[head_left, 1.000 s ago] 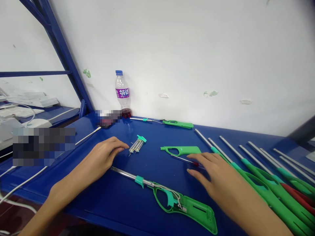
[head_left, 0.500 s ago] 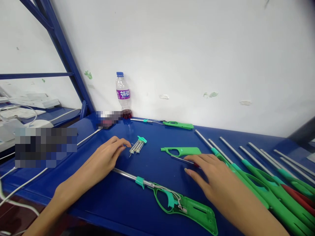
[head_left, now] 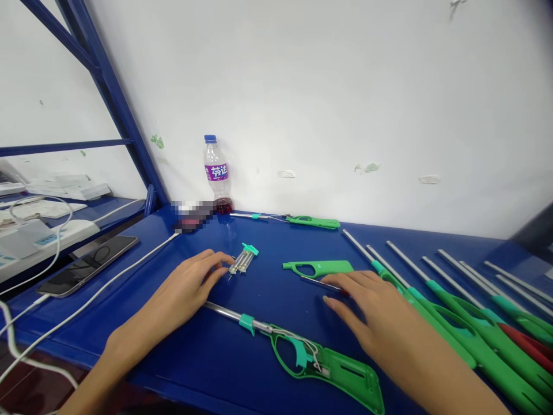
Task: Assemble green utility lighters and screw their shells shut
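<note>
On the blue table (head_left: 268, 297), the left hand (head_left: 185, 283), fingers apart, edged beside clear tubes (head_left: 240, 260), now reachable; the right hand (head_left: 371, 300), spread, overhung a screwdriver (head_left: 319, 282).

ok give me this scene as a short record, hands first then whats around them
left hand: fingertips at the clear tubes, contact unclear
right hand: thumb and fingers apart, over the screwdriver, handle mostly hidden
loose shell: green, just beyond the screwdriver
open lighter: nearest the person, wires showing
back lighter: by the wall, wires showing
lighters: grouped at right, mostly green
bottle: upright, a little red liquid inside
phone: at left, cable attached
</note>
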`<act>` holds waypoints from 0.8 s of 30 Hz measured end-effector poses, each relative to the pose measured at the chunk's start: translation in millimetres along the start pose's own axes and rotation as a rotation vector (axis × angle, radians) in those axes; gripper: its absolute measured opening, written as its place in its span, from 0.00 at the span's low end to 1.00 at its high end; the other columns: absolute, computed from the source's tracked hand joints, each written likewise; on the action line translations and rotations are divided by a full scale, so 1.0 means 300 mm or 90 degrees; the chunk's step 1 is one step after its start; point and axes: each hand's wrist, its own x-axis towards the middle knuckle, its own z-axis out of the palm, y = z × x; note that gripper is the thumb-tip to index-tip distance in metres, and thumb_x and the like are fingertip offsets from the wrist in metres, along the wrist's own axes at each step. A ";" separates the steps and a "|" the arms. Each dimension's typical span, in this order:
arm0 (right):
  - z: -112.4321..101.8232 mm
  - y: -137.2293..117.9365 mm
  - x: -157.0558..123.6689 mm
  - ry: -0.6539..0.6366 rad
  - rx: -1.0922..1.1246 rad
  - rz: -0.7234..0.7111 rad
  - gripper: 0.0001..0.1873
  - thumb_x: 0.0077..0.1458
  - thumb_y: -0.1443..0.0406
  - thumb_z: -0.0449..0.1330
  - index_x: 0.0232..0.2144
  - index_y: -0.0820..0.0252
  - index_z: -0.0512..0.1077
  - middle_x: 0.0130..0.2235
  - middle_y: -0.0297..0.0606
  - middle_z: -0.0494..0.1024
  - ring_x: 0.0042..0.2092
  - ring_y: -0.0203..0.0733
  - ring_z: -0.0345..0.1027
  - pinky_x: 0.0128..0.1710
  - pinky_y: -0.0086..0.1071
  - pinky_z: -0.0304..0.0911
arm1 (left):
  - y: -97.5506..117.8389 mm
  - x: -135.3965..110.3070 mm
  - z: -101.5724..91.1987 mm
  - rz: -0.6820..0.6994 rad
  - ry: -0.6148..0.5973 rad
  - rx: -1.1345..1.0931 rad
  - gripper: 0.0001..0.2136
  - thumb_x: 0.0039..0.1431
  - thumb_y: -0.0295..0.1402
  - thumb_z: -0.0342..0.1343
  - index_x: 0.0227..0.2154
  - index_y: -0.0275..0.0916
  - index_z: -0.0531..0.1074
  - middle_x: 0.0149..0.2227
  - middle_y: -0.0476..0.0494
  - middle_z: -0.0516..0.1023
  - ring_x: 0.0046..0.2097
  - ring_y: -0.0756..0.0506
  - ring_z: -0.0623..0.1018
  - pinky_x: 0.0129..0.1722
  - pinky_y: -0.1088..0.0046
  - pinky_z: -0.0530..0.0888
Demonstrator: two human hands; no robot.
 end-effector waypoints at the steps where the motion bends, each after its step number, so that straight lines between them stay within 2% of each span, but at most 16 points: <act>1: 0.001 0.000 -0.001 0.002 0.000 0.001 0.17 0.72 0.61 0.56 0.57 0.49 0.78 0.54 0.44 0.84 0.56 0.61 0.78 0.56 0.63 0.74 | -0.003 0.000 0.002 -0.004 -0.002 0.006 0.19 0.76 0.42 0.46 0.55 0.44 0.79 0.44 0.42 0.81 0.44 0.38 0.81 0.45 0.62 0.73; 4: 0.004 0.000 -0.001 0.010 0.000 0.003 0.16 0.72 0.61 0.57 0.57 0.49 0.79 0.54 0.43 0.85 0.55 0.60 0.79 0.56 0.63 0.74 | -0.012 0.001 0.006 -0.007 -0.018 0.020 0.20 0.76 0.39 0.45 0.54 0.42 0.81 0.44 0.40 0.81 0.44 0.37 0.82 0.45 0.61 0.73; 10: 0.009 -0.006 0.007 0.034 0.019 -0.022 0.15 0.72 0.62 0.56 0.55 0.51 0.79 0.52 0.44 0.85 0.54 0.59 0.80 0.57 0.63 0.74 | -0.004 0.001 0.007 0.017 -0.053 0.015 0.20 0.76 0.36 0.45 0.52 0.44 0.83 0.45 0.41 0.81 0.43 0.40 0.82 0.45 0.64 0.74; 14: 0.009 -0.010 0.006 0.031 0.031 -0.042 0.13 0.73 0.63 0.56 0.52 0.48 0.79 0.52 0.41 0.85 0.54 0.58 0.80 0.56 0.61 0.74 | 0.007 0.000 0.002 0.023 -0.048 0.012 0.19 0.76 0.37 0.45 0.51 0.45 0.84 0.45 0.41 0.82 0.43 0.40 0.82 0.44 0.65 0.75; 24: 0.010 -0.018 0.005 0.030 0.036 -0.037 0.14 0.73 0.63 0.56 0.54 0.49 0.79 0.52 0.39 0.85 0.54 0.57 0.80 0.57 0.63 0.73 | -0.010 0.001 0.003 0.039 -0.012 -0.012 0.18 0.77 0.38 0.46 0.50 0.46 0.83 0.46 0.43 0.82 0.45 0.40 0.82 0.45 0.66 0.74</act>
